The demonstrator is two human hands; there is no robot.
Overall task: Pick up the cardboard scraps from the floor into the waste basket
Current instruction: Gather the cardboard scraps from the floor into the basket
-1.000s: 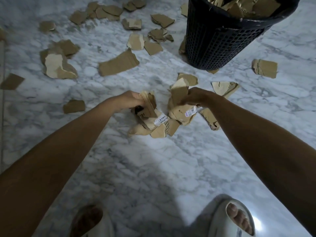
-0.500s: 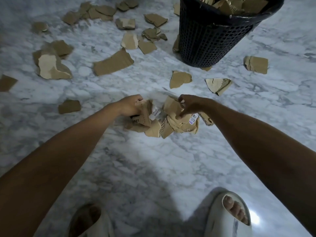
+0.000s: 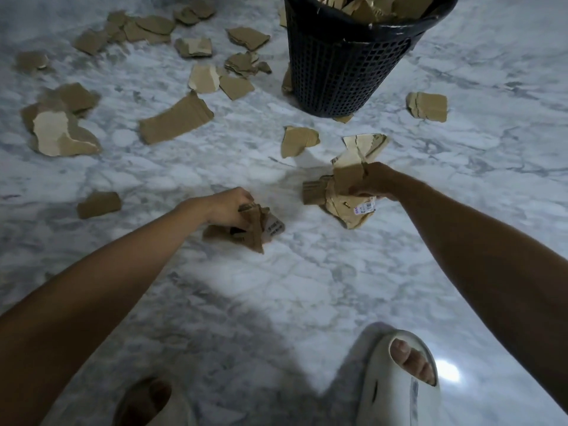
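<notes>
Seen from above, the left hand [image 3: 229,206] has its grip closed around a loose bundle of cardboard scraps [image 3: 252,227], and the right hand [image 3: 373,182] clutches a bigger, ragged bunch [image 3: 344,195], both apparently just above the marble floor [image 3: 276,302], though the blur makes that hard to judge. The black waste basket [image 3: 344,69] stands ahead, already heaped to its rim. Pieces stick out of both handfuls, so some may slip free in transit or slide off the full basket, joining the many scraps [image 3: 176,119] scattered around.
</notes>
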